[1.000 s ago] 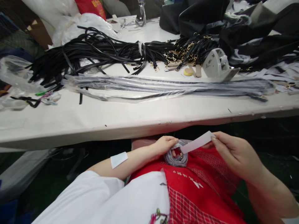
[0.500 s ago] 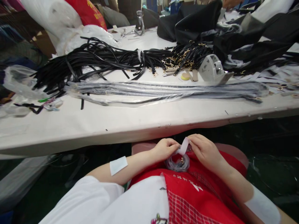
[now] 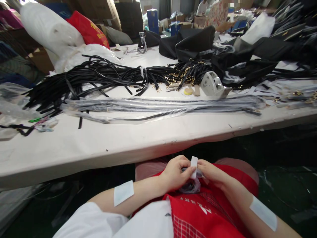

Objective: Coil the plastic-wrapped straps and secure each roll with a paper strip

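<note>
Over my lap, both hands meet at a small plastic-wrapped coil of strap [image 3: 190, 187], partly hidden by my fingers. A short white strip [image 3: 194, 162] stands up from the coil between the hands. My left hand [image 3: 176, 172] is closed, with its thumb pressing the lower part of the strip against the coil. My right hand [image 3: 210, 172] is closed at the coil's other side, fingertips close behind the strip. What exactly the right fingertips pinch is partly hidden.
Ahead is a white-covered table [image 3: 99, 145] with long plastic-sleeved straps [image 3: 153, 107]. Behind them lie a heap of black straps [image 3: 99, 74] with gold clasps [image 3: 175, 77], a tape dispenser [image 3: 211, 84], a yellow disc [image 3: 187, 91] and black bags [image 3: 193, 43].
My right hand has come down and inward towards the left. The white strip, earlier stretched up in a loop between the hands, now stands as a short upright end. The view has tilted up.
</note>
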`<control>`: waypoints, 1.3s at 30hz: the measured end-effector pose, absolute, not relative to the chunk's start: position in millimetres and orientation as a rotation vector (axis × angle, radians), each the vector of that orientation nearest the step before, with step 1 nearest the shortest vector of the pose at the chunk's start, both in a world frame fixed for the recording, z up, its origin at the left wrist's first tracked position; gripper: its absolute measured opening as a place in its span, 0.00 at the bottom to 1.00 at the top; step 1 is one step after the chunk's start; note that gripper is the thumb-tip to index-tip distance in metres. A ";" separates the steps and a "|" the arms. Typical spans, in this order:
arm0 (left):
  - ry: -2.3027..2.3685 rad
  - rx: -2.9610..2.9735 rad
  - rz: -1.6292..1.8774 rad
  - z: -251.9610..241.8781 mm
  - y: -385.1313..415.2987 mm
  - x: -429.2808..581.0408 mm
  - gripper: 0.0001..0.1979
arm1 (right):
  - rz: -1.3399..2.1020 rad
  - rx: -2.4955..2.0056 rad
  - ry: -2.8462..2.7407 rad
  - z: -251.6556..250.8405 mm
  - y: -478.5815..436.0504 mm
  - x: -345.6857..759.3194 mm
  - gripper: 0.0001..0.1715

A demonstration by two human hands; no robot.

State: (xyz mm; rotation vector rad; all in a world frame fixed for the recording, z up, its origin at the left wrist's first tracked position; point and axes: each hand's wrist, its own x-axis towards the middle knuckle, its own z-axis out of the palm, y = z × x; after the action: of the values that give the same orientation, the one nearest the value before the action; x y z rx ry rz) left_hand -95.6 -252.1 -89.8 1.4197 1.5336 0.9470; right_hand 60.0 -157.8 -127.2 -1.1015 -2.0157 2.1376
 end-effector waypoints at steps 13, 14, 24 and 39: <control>1.586 1.139 0.830 -83.1 -251.7 -97.4 0.15 | 1.860 -0.966 -2.046 -96.7 -145.3 48.2 0.22; 1.600 1.133 0.844 -82.1 -251.1 -97.5 0.15 | 1.921 -0.959 -2.026 -93.4 -142.8 49.3 0.22; 1.604 1.205 1.011 -88.6 -253.3 -92.4 0.07 | 2.255 -0.910 -1.856 -93.7 -133.2 60.2 0.17; 1.474 1.355 0.843 -95.2 -252.6 -86.8 0.26 | 2.272 -0.915 -2.100 -111.2 -126.6 59.7 0.14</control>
State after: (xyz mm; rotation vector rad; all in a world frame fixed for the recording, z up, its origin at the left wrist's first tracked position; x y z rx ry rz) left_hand -86.8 -252.6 -95.2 1.3552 1.4740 0.8434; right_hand 59.7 -126.6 -111.2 -0.9155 -2.0997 2.2724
